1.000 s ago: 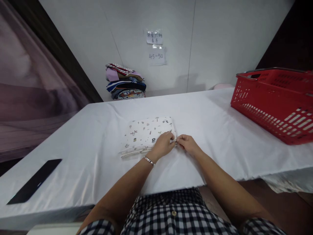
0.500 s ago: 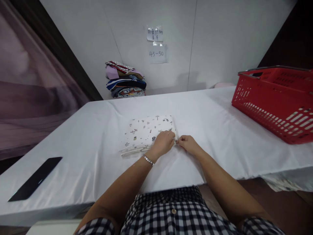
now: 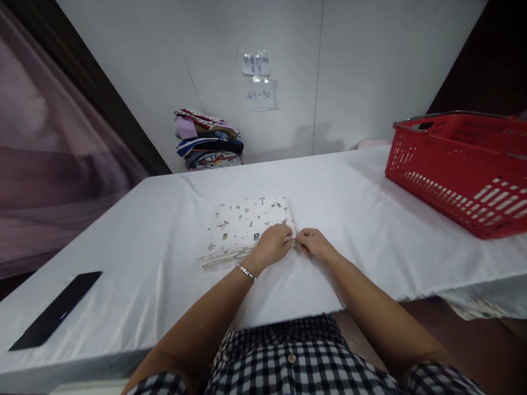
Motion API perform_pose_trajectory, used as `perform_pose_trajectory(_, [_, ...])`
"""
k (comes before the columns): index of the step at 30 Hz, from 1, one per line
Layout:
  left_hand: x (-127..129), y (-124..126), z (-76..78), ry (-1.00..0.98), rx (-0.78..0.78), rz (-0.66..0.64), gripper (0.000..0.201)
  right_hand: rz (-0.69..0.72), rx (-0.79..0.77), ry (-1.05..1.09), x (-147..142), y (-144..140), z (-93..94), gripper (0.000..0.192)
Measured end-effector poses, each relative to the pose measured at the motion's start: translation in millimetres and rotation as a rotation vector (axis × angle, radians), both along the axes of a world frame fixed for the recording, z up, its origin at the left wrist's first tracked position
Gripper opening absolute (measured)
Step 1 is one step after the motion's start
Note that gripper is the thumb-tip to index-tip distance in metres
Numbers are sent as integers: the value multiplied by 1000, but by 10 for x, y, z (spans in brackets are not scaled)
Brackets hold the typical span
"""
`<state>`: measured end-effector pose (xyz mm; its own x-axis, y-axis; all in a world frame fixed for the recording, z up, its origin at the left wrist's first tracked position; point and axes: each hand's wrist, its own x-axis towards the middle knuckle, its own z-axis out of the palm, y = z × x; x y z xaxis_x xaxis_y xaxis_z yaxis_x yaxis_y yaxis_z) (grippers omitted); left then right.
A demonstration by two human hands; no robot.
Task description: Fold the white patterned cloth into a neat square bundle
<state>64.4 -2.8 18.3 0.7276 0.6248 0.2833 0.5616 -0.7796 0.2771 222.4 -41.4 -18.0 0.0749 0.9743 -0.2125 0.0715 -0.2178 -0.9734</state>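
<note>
**Inspector:** White cotton with small printed motifs: the folded cloth (image 3: 247, 227) lies flat on the white-covered table (image 3: 349, 208), square to you and near the front edge. Both your hands meet at its near right corner. Why there?

**Operator:** That corner is where the layers end.

**Inspector:** Noted. Your left hand (image 3: 272, 245) rests on the cloth, fingers curled down, pinching the corner edge; a thin bracelet (image 3: 246, 271) sits on that wrist. Your right hand (image 3: 312, 243) comes in from the other side, fingertips closed narrowly on the same corner, knuckles low to the table. The two hands touch or nearly touch; I cannot tell which.

**Operator:** And the arms?

**Inspector:** Both forearms reach forward and converge, elbows low over your checked garment. Elsewhere: a red plastic basket (image 3: 457, 175) far right, a stack of folded clothes (image 3: 208, 140) against the wall, a dark flat phone (image 3: 55, 310) near the left edge, all well apart from your hands
</note>
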Motion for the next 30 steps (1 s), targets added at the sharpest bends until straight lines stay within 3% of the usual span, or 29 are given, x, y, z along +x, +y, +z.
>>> perform_pose_trajectory(6, [5, -17, 21, 2, -14, 86, 10, 30, 6, 108, 21, 5, 47, 20])
perform_pose_trajectory(10, [5, 0, 38, 2, 21, 152, 9, -55, 25, -10, 74, -9, 78, 24])
perform_pose_trajectory(20, [21, -4, -37, 115, 188, 56, 8, 27, -33, -278, -4, -28, 61, 17])
perform_pose_trajectory(30, [6, -31, -40, 42, 115, 38, 12, 5, -32, -13, -35, -5, 18, 15])
